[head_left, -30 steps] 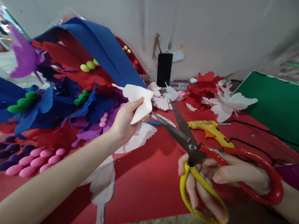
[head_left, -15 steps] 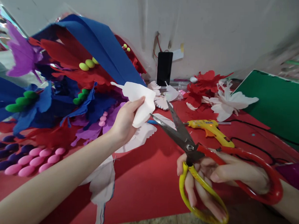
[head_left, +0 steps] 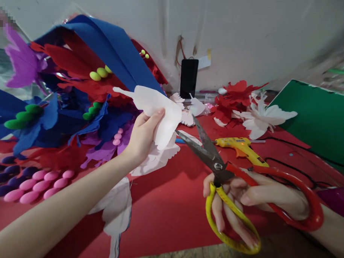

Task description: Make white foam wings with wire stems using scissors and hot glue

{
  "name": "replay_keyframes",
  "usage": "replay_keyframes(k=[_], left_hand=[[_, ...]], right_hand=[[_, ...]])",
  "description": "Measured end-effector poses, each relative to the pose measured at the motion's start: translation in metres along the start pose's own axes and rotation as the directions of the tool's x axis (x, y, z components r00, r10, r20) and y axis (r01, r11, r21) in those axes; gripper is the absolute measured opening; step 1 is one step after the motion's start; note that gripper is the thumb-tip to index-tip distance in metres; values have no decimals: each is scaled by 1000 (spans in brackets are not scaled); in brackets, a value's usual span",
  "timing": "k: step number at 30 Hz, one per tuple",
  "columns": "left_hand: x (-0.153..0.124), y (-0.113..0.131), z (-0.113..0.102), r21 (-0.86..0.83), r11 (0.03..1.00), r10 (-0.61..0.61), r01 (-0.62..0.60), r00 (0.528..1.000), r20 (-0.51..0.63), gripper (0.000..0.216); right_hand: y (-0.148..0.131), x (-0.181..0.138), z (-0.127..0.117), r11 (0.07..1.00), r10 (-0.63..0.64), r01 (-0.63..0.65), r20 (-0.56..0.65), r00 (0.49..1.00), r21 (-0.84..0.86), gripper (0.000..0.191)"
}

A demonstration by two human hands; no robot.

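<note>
Between thumb and fingers, my left hand (head_left: 144, 135) pinches a white butterfly-wing cutout (head_left: 156, 101), held up above the table with its thin tail pointing left. My right hand (head_left: 242, 201) grips a pair of scissors (head_left: 218, 167) with one red and one yellow handle. The blades are parted and their tips lie close to the right edge of the cutout, with no paper between them. More white cutouts (head_left: 145, 165) lie beneath my left hand. Another white wing stack (head_left: 117, 210) rests nearer the table's front edge.
A yellow glue gun (head_left: 243, 147) lies behind the scissors, its black cord trailing right. Blue, red and purple butterflies (head_left: 98, 120) crowd the left, beside pink oval pieces (head_left: 38, 184). A phone (head_left: 189, 78) leans on the wall. A green board (head_left: 315, 120) stands right.
My left hand has turned the white cutout, so it shows more broadly and its tail reaches further left and up. The scissors stay parted in nearly the same place.
</note>
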State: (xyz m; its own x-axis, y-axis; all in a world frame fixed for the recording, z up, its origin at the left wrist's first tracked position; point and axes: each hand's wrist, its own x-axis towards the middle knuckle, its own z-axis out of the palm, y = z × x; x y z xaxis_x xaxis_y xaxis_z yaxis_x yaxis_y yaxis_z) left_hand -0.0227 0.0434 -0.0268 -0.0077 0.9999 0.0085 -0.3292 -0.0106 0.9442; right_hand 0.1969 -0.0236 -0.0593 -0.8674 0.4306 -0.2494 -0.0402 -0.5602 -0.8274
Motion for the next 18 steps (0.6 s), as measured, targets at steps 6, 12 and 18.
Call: replay_keyframes(k=[6,12,18], left_hand=[[2,-4,-2,5,972,235,-235,972,-5,11],[4,-4,-6,54,944,327,-325,944,-45,8],[6,-7,-7,83,956,282,-280,959,-18,11]], right_hand=[[2,2,-1,999,-9,7,34,999,45,43],[4,0,9,996,17,-10,-80,997,87,42],[0,1,8,999,39,-36,-87,995,30,42]])
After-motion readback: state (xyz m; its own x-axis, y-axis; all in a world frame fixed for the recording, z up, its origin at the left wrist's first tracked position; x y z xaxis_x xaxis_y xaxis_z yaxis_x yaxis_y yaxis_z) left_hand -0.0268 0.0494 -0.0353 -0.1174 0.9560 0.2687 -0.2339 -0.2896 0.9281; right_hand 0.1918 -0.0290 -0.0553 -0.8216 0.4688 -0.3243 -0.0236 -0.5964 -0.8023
